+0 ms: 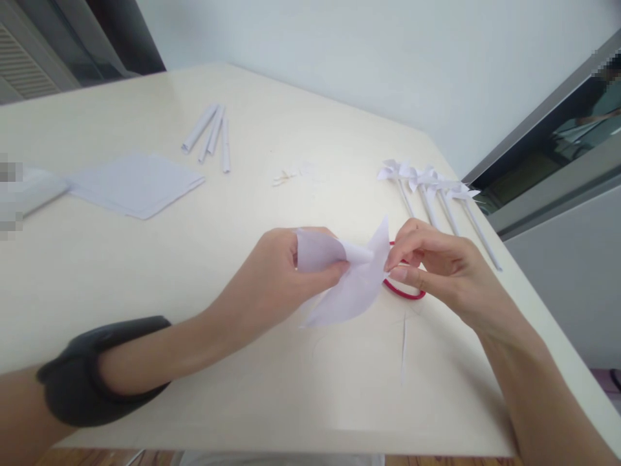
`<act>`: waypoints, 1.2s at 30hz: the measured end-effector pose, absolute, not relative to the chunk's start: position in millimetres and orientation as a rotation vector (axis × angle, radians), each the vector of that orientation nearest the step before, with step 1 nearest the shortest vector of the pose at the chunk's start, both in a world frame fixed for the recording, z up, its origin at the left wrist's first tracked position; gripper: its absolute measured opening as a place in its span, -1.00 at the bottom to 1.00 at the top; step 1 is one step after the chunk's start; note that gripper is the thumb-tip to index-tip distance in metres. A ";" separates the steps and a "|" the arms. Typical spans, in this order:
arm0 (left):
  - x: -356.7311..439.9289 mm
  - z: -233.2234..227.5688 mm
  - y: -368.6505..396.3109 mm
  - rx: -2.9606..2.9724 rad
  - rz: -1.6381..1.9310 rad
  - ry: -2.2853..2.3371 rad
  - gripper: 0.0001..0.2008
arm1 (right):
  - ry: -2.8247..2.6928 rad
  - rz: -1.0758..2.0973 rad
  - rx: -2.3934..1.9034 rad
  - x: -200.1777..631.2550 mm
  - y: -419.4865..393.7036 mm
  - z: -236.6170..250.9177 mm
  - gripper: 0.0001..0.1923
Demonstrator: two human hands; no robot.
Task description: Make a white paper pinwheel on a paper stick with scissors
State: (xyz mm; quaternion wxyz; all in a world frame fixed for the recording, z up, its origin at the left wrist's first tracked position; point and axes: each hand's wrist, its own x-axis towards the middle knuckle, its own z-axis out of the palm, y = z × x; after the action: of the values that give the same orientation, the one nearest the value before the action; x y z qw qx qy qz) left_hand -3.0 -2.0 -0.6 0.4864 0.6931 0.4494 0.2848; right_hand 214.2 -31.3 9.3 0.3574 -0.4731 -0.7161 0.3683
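One pale cream table [145, 272] filled most of the view, set against a white wall, with a dark window frame at the right. On it lay a stack of white sheets [136, 184], four finished paper pinwheels [431, 194] and rolled paper sticks [211, 133]. The left hand [276, 275] pinched a folded corner of the thin white paper [349, 278]; the right hand [436, 265] gripped its edge, above what seemed a red loop [405, 292].

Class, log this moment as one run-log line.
left hand: pinches folded paper piece | right hand: pinches same paper's edge | red loop: on table under right hand | paper pinwheels: behind
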 end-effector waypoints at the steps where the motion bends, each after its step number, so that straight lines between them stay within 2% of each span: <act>1: -2.7 1.0 -2.5 1.688 0.678 1.100 -0.90 | -1.850 0.937 -1.219 213.4 -31.4 9.3 -0.98; 8: -5.1 -6.0 -2.5 1.686 0.767 1.039 -0.88 | -1.816 1.027 -1.268 213.1 -32.2 10.1 -0.94; 21: -5.2 -8.6 -2.6 1.700 0.827 0.988 -0.85 | -1.763 0.937 -1.293 211.1 -32.9 6.2 -0.92; 29: -3.4 -11.2 -3.3 1.743 0.772 1.013 -0.87 | -1.839 0.570 -1.345 191.4 -39.3 3.6 -0.96; 36: -2.1 -1.6 -3.3 1.691 0.663 1.042 -0.82 | -1.885 0.515 -1.392 188.3 -41.1 1.1 -0.98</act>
State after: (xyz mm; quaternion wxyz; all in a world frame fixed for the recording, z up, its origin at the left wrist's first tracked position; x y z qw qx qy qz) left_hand -2.1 -3.3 -1.6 0.5004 0.6992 0.4309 0.2740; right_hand 188.3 -41.1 1.1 0.3627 -0.5408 -0.7321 0.1999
